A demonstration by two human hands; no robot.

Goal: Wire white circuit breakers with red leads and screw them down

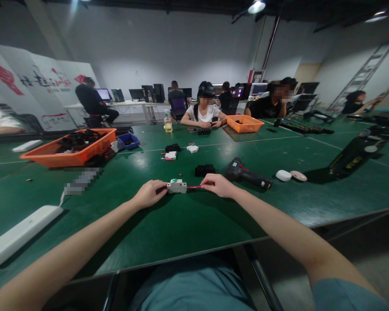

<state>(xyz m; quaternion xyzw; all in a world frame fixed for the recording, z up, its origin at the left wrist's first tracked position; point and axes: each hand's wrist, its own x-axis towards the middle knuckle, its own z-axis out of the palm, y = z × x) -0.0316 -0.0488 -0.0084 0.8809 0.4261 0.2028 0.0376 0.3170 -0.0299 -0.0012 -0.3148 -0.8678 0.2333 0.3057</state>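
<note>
A white circuit breaker (176,186) with a green spot on top lies on the green table in front of me. My left hand (151,193) closes its fingers at the breaker's left end, where a dark sliver shows between them. From the right end a short red wire (194,187) sticks out, and my right hand (218,185) pinches its outer end. Just beyond are a black block (205,170) and a black cordless screwdriver (249,173). Farther back lie another white breaker with red wires (170,155) and a small white part (192,148).
An orange basket (68,162) of black parts and a blue bin (129,141) stand left; a white power strip (24,233) lies nearer. Two small rounded cases (283,175) and a black upright device (352,155) are right. Across the table, a person (205,108) sits near another orange basket (245,125).
</note>
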